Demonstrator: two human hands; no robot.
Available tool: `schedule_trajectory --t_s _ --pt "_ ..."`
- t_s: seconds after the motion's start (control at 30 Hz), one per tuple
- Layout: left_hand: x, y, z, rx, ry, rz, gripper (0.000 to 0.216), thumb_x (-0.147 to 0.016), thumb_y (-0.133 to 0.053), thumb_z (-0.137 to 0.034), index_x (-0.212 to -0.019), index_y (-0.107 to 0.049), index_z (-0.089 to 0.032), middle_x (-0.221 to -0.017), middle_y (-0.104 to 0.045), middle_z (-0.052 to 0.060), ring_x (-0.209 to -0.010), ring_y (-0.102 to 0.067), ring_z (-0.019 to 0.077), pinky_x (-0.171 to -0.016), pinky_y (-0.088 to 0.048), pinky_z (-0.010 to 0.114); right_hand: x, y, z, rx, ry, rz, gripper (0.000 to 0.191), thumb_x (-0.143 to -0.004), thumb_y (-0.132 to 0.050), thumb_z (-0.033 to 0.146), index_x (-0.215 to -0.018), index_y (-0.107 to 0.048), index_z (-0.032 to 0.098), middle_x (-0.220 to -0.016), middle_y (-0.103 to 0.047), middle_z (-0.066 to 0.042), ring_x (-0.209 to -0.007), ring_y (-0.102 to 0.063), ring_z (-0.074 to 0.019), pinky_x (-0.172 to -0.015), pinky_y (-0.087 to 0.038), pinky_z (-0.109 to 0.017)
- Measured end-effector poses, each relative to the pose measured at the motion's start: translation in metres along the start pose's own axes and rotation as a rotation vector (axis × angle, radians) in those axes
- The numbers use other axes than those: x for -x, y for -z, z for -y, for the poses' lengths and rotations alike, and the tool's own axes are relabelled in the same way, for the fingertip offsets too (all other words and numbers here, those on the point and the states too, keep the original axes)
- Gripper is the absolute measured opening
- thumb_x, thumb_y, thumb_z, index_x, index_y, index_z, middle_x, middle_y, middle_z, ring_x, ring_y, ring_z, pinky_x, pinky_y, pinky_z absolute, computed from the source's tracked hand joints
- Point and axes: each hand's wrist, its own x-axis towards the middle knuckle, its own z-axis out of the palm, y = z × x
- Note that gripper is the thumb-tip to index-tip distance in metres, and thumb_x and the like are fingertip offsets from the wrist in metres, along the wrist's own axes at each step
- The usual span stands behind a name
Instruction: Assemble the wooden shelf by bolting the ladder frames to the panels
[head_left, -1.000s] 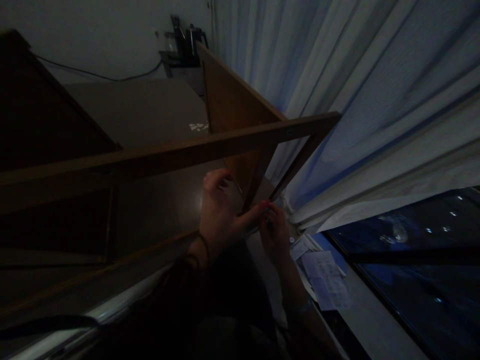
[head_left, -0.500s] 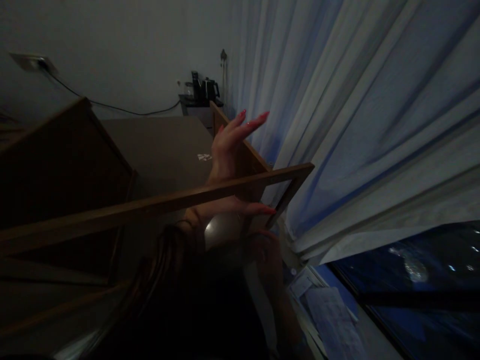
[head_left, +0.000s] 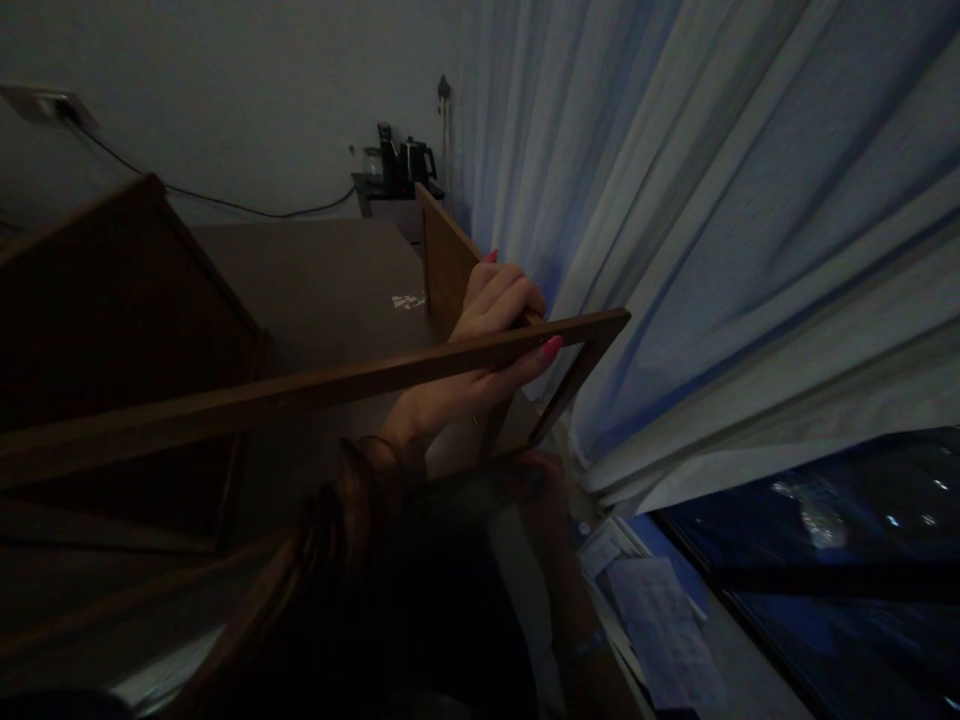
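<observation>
A brown wooden frame (head_left: 360, 378) runs across the view, its long bar ending in a corner at the right. Behind it stands an upright wooden panel (head_left: 444, 245). My left hand (head_left: 491, 310), with red nails and bracelets at the wrist, is closed over the top edge of the panel where it meets the frame. Its thumb presses on the frame's bar. Lower down, my right hand (head_left: 544, 490) is curled at the frame's lower bar near the corner, dim and partly lost in shadow.
A larger dark wooden panel (head_left: 90, 330) stands at the left. White scraps (head_left: 408, 301) lie on the brownish surface beyond. A kettle (head_left: 416, 160) sits on a small stand by the wall. A long curtain (head_left: 660, 220) hangs at the right, above papers (head_left: 660, 620) and a dark window (head_left: 840, 520).
My left hand, spread with fingers stretched out before, has moved down and right and closed over the panel edge and frame bar. My right hand stays near the lower bar.
</observation>
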Motion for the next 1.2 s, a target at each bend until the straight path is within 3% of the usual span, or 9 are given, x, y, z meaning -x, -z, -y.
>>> schedule_trajectory --t_s 0.2,0.43,0.6,0.73,0.9,1.07,1.2 --pt "0.0 -0.004 0.0 -0.045 -0.119 -0.045 0.034 -0.087 -0.037 -0.056 -0.076 -0.047 -0.025 -0.078 -0.05 0.004 -0.087 -0.049 0.0216 -0.108 -0.032 0.051 -0.013 0.015 -0.009 0.265 0.424 0.031 0.004 -0.087 -0.062 0.024 -0.084 -0.061 0.022 -0.083 -0.066 -0.003 -0.078 -0.057 -0.0169 -0.074 -0.045 -0.032" --pt "0.0 0.003 -0.001 -0.111 -0.157 0.012 0.022 -0.087 -0.039 -0.046 -0.081 -0.048 -0.027 -0.082 -0.052 0.005 -0.088 -0.05 0.0245 -0.104 -0.035 0.054 -0.01 0.021 -0.006 0.356 0.501 0.123 0.01 -0.084 -0.068 0.028 -0.078 -0.062 0.022 -0.071 -0.065 0.0 -0.067 -0.051 -0.0154 -0.069 -0.038 -0.031" --pt "0.0 -0.003 0.011 -0.095 -0.178 -0.025 0.022 -0.088 -0.041 -0.046 -0.082 -0.052 -0.028 -0.081 -0.055 0.004 -0.088 -0.051 0.0246 -0.103 -0.035 0.056 0.008 0.008 0.002 0.099 0.126 0.21 0.019 -0.091 -0.057 0.029 -0.076 -0.064 0.022 -0.073 -0.066 -0.002 -0.073 -0.058 -0.016 -0.071 -0.045 -0.029" --pt "-0.003 -0.012 0.026 -0.07 -0.236 -0.108 0.025 -0.091 -0.038 -0.041 -0.076 -0.053 -0.028 -0.074 -0.054 0.003 -0.08 -0.052 0.0217 -0.1 -0.038 0.053 0.019 -0.004 0.022 0.049 -0.088 0.178 0.022 -0.095 -0.048 0.031 -0.084 -0.061 0.019 -0.071 -0.065 -0.001 -0.065 -0.06 -0.0129 -0.059 -0.044 -0.024" --pt "0.0 -0.007 0.012 -0.088 -0.204 -0.074 0.027 -0.089 -0.039 -0.05 -0.081 -0.051 -0.027 -0.079 -0.052 0.005 -0.085 -0.05 0.0237 -0.101 -0.036 0.055 0.023 -0.012 0.045 -0.266 -0.627 0.186 0.029 -0.092 -0.049 0.044 -0.083 -0.059 0.018 -0.068 -0.061 0.001 -0.061 -0.057 -0.0117 -0.055 -0.041 -0.022" --pt "0.002 -0.001 0.001 -0.102 -0.167 -0.04 0.029 -0.088 -0.035 -0.053 -0.081 -0.047 -0.027 -0.081 -0.051 0.005 -0.087 -0.049 0.0244 -0.103 -0.034 0.055 0.023 -0.02 0.06 -0.302 -0.737 0.054 0.033 -0.09 -0.051 0.048 -0.079 -0.057 0.018 -0.069 -0.057 0.002 -0.064 -0.053 -0.0119 -0.06 -0.041 -0.023" --pt "0.001 -0.001 0.005 -0.103 -0.196 -0.033 0.026 -0.087 -0.037 -0.052 -0.083 -0.046 -0.027 -0.081 -0.052 0.005 -0.088 -0.049 0.0244 -0.104 -0.033 0.053 0.026 -0.03 0.068 -0.351 -0.752 -0.076 0.028 -0.09 -0.052 0.046 -0.097 -0.054 0.019 -0.082 -0.062 -0.001 -0.071 -0.059 -0.0125 -0.063 -0.045 -0.023"
